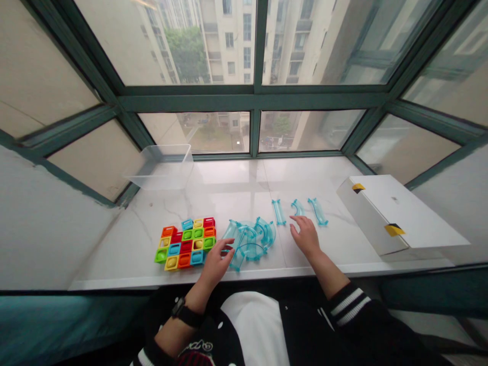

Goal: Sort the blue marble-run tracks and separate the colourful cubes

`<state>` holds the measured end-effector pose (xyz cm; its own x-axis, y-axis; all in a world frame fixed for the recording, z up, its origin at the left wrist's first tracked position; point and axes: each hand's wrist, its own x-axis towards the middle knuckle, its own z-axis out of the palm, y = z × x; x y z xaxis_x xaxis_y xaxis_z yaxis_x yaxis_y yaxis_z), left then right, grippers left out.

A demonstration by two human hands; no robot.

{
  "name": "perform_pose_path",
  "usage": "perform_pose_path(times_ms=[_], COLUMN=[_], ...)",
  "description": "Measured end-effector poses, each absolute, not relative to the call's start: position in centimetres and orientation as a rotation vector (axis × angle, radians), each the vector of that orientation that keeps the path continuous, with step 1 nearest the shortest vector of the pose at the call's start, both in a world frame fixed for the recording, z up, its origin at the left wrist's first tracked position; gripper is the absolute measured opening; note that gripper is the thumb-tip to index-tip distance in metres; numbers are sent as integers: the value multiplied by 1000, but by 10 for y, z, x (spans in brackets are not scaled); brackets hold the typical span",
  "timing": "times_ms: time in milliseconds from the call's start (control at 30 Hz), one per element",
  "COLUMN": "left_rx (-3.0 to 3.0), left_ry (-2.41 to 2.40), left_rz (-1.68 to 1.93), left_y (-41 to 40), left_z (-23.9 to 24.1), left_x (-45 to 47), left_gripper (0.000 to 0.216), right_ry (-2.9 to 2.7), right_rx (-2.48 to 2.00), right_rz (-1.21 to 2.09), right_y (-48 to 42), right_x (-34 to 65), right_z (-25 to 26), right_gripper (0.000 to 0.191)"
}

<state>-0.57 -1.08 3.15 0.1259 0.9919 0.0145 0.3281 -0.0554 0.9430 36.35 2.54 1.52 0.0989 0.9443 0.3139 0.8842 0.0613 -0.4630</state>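
My left hand (218, 260) is beside the left edge of a pile of clear blue plastic track pieces (253, 244), between it and the coloured blocks. Its fingers are apart and slightly bent, and whether they touch a piece I cannot tell. My right hand (306, 238) is spread low over the surface, fingertips just below a short curved track piece (298, 207). To its left lies a straight track piece (278, 212); to its right, a longer, slightly curved track piece (317, 212). Nothing shows in either hand.
Hollow square blocks (186, 247) in several colours form a flat group at the left. Behind them stands a clear plastic bin (160, 180). A white box (404, 213) with yellow-black tape sits at the right. Window frames (244, 103) border the white marbled sill (229, 180).
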Motion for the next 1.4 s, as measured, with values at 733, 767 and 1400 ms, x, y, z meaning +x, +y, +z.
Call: perform_pose_path(times_ms=[733, 767, 1400], left_rx=[2052, 2056, 2233], left_ry=[1151, 1142, 1326], left_rz=[711, 716, 518], left_y=[-27, -27, -25], left_z=[-2, -5, -3], left_x=[-6, -7, 1], left_gripper=[110, 110, 63], right_ry=[-2255, -2251, -2021], right_rx=[-1561, -1563, -1449], right_rz=[520, 524, 716], right_y=[-9, -9, -10], right_x=[256, 255, 260], right_z=[10, 10, 6], right_gripper=[41, 41, 27])
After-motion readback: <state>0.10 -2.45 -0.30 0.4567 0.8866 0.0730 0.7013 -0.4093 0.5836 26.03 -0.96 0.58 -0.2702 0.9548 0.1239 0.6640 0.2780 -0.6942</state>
